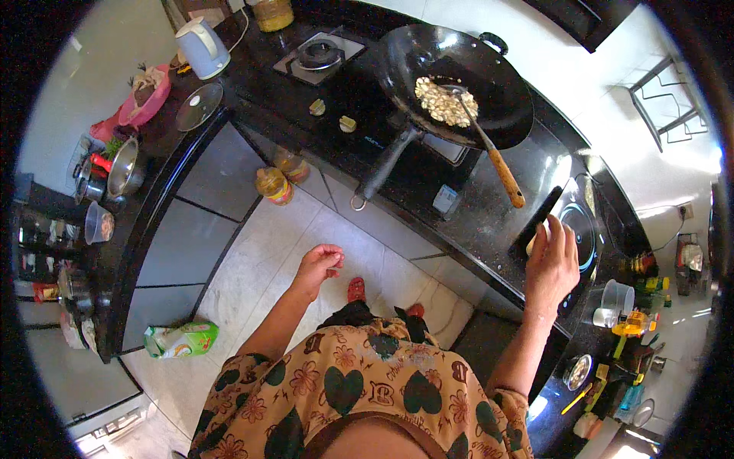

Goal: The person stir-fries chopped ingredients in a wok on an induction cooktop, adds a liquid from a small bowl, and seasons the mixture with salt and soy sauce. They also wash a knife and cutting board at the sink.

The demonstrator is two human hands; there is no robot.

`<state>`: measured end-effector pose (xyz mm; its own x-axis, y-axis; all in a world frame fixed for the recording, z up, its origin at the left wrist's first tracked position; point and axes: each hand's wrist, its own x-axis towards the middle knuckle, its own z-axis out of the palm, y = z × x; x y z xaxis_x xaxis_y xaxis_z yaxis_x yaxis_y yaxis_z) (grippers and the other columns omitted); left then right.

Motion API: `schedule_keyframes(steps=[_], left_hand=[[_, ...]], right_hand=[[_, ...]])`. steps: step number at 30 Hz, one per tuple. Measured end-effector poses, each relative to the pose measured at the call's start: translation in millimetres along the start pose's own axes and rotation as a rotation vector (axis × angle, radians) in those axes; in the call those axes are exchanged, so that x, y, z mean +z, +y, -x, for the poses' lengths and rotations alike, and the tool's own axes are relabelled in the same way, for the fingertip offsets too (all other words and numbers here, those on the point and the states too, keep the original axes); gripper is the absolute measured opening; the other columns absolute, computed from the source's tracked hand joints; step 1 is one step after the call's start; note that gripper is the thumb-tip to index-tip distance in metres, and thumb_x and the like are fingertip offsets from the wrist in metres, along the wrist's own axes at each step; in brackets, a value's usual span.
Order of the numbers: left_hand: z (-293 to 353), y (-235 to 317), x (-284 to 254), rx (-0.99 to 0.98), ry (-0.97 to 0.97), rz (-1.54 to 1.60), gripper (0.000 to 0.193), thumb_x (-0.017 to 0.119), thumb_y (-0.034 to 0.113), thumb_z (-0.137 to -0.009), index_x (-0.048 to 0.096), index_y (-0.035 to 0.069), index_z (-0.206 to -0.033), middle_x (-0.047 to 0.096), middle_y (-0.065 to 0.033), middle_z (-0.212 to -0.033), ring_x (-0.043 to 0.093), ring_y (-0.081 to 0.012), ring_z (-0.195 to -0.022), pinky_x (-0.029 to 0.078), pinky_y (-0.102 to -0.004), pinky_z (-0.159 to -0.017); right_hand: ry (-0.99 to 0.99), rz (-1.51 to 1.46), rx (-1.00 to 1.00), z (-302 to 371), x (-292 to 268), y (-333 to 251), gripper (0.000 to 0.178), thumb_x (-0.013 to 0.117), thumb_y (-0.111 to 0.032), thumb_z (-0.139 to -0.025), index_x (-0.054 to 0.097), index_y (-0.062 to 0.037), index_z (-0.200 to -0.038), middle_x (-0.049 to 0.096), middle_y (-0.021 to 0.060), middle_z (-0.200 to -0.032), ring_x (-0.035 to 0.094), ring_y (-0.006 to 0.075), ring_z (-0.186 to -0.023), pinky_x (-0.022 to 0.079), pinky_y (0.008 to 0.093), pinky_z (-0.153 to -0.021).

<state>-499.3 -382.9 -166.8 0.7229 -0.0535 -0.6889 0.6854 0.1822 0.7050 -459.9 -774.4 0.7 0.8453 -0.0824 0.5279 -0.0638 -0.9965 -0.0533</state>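
Observation:
My left hand (319, 269) hangs above the floor in front of the counter, its fingers curled in and nothing visible in them. Over the right-hand counter, my right hand (552, 260) has its fingers bent down at a flat dark object (541, 216) beside a round-ringed induction cooker (582, 233). What its fingertips grip, if anything, is hidden. On the stove stands a large black wok (501, 92) with pale chopped pieces (443, 103) in it. A wooden-handled spatula (501, 172) rests in the wok, its handle sticking out over the rim toward me.
The wok's long handle (386, 168) juts over the counter's front edge. A second burner (318, 55), a blue kettle (202, 47) and a glass lid (200, 107) are to the left. An oil bottle (274, 186) and a green bag (182, 340) stand on the floor.

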Motion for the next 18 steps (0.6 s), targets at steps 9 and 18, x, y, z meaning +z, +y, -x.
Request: schedule_keyframes(steps=[9,18], left_hand=[[-14,23,38,0.028,-0.146,0.013,0.015,0.059,0.015,-0.093,0.059,0.008,-0.106,0.064,-0.0042,-0.099,0.061,-0.0147,-0.088,0.050,-0.0308,-0.073],[-24,25,25,0.062,-0.101,0.034,0.014,0.059,0.015,-0.093,0.059,0.008,-0.106,0.064,-0.0044,-0.097,0.061,-0.0147,-0.086,0.050,-0.0292,-0.070]], right_hand=[[-0.391,0.289,-0.054,-56,77,-44,0.031,0.060,-0.026,-0.089,0.053,-0.0097,-0.114,0.064,0.0095,-0.088,0.068,0.0271,-0.071,0.056,0.0358,-0.056],[-0.323,0.185,-0.223,-79,-34,24,0.011,0.061,-0.018,-0.086,0.060,-0.0135,-0.096,0.065,0.0092,-0.077,0.066,0.0308,-0.063,0.051,0.0403,-0.052]])
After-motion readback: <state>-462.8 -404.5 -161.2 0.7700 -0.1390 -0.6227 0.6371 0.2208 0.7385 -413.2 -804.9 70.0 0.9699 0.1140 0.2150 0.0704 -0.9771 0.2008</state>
